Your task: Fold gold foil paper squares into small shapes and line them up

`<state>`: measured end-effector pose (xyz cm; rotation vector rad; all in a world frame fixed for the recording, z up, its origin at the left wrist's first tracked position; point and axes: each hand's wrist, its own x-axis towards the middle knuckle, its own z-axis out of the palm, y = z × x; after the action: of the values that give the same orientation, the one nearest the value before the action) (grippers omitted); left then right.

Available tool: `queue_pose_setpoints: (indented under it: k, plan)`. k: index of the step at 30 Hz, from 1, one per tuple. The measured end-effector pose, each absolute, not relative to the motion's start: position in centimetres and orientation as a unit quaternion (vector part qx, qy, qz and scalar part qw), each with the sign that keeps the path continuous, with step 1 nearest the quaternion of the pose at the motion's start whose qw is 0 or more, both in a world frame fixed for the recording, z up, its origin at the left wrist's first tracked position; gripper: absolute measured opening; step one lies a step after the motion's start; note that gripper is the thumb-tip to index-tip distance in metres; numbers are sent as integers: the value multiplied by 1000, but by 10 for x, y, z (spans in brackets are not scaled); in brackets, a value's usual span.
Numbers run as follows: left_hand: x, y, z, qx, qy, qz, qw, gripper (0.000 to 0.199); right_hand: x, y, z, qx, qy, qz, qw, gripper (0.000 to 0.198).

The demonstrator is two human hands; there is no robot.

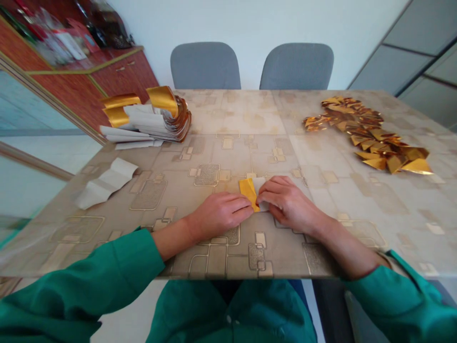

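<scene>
A small sheet of gold foil paper [247, 188] lies on the table in front of me, its left part folded over with the gold side up and its right part showing the pale back. My left hand [223, 212] rests at its lower left, fingers together and fingertips pressing on the gold flap. From the right, my right hand [285, 200] pinches the paper near the fold with thumb and fingers. The fingertips of both hands nearly meet there, and they cover part of the sheet.
A thick stack of gold-and-white paper sheets [157, 121] sits at the back left. One creased pale sheet [107, 183] lies nearer on the left. Folded gold pieces [371, 138] are heaped at the back right. Two grey chairs [205, 66] stand beyond the patterned tablecloth [228, 157].
</scene>
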<state>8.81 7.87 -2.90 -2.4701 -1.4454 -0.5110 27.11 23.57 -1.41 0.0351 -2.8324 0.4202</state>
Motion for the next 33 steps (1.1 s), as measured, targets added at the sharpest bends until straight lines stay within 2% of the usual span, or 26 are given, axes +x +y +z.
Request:
queue_pose_setpoints:
  k: [6, 15, 18, 22, 25, 33]
  plan:
    - [72, 84, -20, -867, -466, -165, 62, 28, 273, 230, -13, 4, -985, 132, 113, 31]
    - [66, 91, -23, -879, -438, -130, 138, 29, 273, 229, -10, -10, -982, 157, 108, 14]
    - [70, 91, -25, -863, -461, -150, 144, 26, 273, 229, -10, -16, -981, 167, 96, 16]
    - [77, 92, -28, -812, -527, -237, 80, 19, 273, 227, -11, -39, -982, 153, 100, 21]
    - [82, 91, -28, -794, -548, -262, 17, 18, 273, 226, -12, -43, -982, 149, 109, 10]
    - [78, 92, -20, -858, -485, -163, 45, 22, 275, 228, -7, -12, -980, 166, 105, 9]
